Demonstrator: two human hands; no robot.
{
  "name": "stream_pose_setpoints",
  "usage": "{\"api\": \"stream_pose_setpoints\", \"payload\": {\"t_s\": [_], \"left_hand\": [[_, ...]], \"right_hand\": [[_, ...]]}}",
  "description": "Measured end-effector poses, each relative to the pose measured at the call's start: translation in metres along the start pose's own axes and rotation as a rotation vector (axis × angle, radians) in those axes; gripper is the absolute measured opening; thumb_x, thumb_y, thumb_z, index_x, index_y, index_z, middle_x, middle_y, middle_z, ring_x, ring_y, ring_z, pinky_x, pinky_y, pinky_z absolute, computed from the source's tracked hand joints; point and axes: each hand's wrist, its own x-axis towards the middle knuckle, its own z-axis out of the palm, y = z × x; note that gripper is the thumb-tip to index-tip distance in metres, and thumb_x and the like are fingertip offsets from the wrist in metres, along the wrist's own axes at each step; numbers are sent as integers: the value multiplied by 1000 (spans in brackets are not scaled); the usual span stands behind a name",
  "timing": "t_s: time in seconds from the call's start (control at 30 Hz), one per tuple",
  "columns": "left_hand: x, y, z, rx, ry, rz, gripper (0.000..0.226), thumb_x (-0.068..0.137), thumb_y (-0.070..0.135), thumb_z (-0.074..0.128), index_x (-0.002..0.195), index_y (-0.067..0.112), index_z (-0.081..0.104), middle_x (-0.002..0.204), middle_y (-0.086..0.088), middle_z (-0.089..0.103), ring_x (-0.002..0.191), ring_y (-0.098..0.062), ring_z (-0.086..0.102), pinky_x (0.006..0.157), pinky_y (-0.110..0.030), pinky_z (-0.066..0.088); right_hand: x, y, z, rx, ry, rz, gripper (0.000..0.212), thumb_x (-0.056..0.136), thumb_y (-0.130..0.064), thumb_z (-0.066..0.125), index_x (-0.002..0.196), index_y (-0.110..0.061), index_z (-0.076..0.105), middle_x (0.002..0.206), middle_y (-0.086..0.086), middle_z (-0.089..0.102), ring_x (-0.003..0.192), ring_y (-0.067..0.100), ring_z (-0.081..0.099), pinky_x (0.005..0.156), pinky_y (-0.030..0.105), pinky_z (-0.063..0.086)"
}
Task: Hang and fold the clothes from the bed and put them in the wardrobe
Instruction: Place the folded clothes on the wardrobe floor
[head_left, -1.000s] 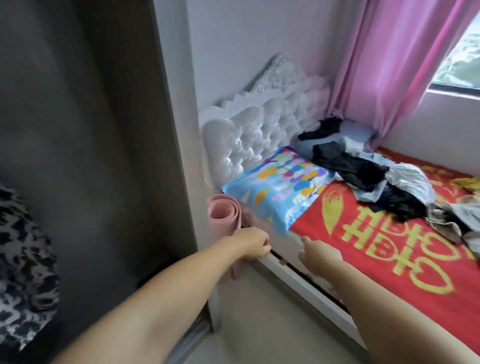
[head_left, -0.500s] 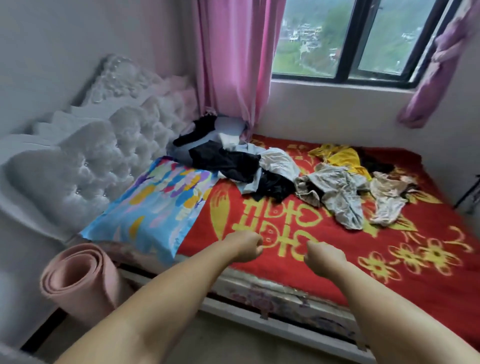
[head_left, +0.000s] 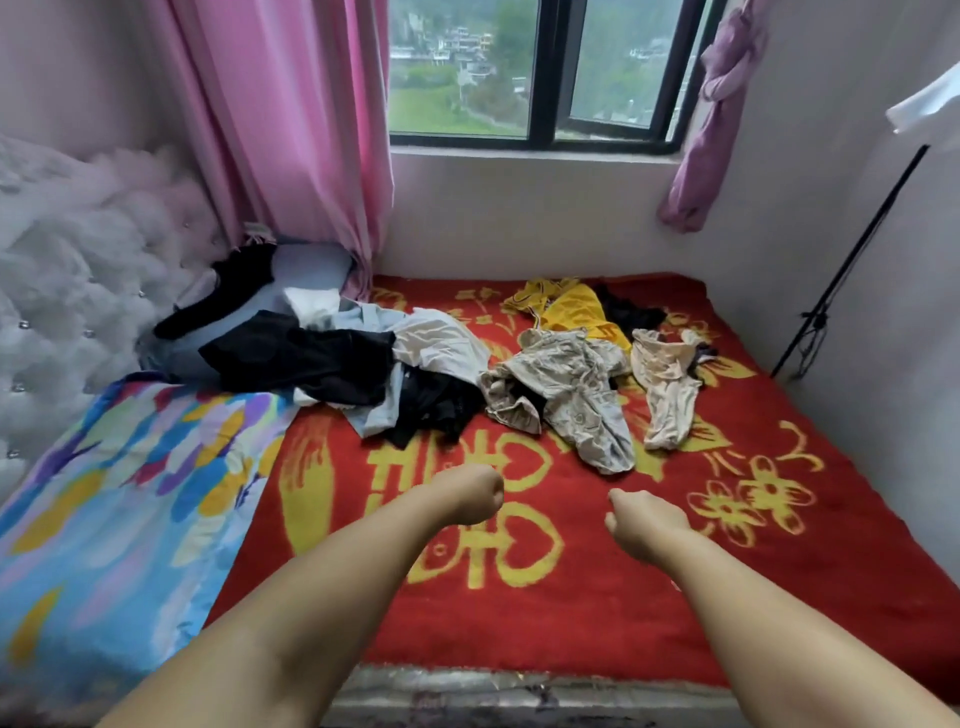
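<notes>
Your clothes (head_left: 447, 364) lie in a heap across the far half of the bed (head_left: 519, 597), running headboard side to foot. Both fists are curled, holding nothing; your right hand (head_left: 641, 517) sits nearer the beige shirt (head_left: 576, 389) than your left hand (head_left: 470, 493).

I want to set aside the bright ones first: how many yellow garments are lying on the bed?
1: a yellow garment lies crumpled at the far side of the bed, below the window, behind the beige patterned piece. More could be hidden under the piles.
</notes>
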Motion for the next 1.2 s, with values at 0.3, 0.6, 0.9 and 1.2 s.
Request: {"api": "stream_pose_setpoints", "payload": {"t_s": [0.3, 0.6, 0.9, 1.2], "left_hand": [[138, -58, -25, -38, -71, -20, 24, 93, 19, 36, 83, 11, 57, 91, -7, 63, 77, -25, 55, 52, -29, 37], [220, -133, 51, -305, -194, -226, 30, 97, 21, 37, 108, 15, 64, 93, 0, 64, 72, -21, 62, 55, -29, 44], [360, -220, 118, -528, 127, -618, 45, 98, 23, 41, 142, 14, 34, 116, -8, 55, 97, -23, 57, 76, -34, 48], [504, -254, 147, -153, 185, -685, 92, 87, 48, 59, 152, 18, 1, 144, -17, 22, 130, -32, 26, 93, -42, 42]], "right_hand": [[131, -7, -3, 76, -66, 11, 37, 98, -34, 34, 128, -19, 48, 125, 7, 59, 112, 29, 57, 79, 36, 44], [274, -45, 95, 142, -234, -179, 47, 99, -28, 35, 145, -20, 30, 129, 6, 52, 113, 28, 55, 85, 39, 49], [427, -75, 222, 94, -255, -403, 59, 101, -33, 34, 153, -22, 10, 161, 3, -3, 148, 22, -1, 119, 43, 10], [455, -61, 296, 66, 250, -544, 58, 91, -41, 30, 145, -21, 36, 152, 8, 35, 142, 23, 25, 116, 53, 12]]}}
